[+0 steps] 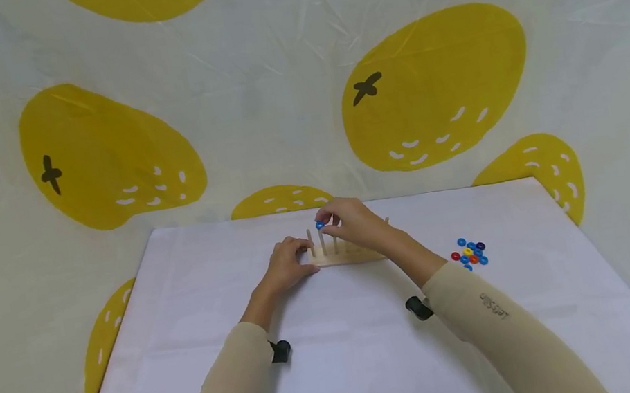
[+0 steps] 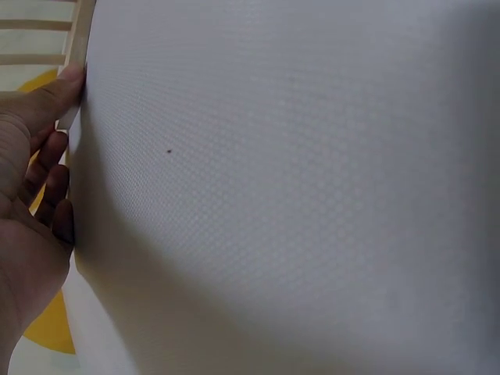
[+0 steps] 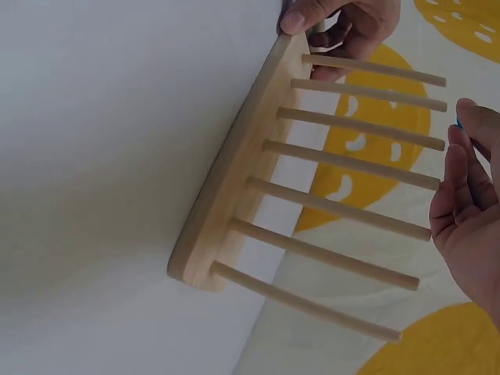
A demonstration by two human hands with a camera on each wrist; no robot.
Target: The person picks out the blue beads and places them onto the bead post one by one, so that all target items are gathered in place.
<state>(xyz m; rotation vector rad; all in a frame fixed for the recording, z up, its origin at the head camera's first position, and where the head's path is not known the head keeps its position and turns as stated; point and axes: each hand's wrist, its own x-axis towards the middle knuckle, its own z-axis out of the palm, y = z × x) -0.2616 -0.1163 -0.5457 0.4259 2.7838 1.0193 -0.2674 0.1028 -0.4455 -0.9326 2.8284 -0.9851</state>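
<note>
A wooden peg rack with a row of several upright pegs stands near the table's far edge. My left hand holds the rack's left end, its thumb on the front edge and the other fingers behind. Above the rack, my right hand pinches a small blue ring at the top of the second peg from the left. Whether the peg tip is inside the ring cannot be told. In the right wrist view the pegs look bare, and fingers mostly hide the ring.
To the right of the rack lies a loose cluster of small rings, among them blue ones, a red one, a yellow one and a dark one. A white cloth covers the table. Behind it hangs a yellow-patterned sheet.
</note>
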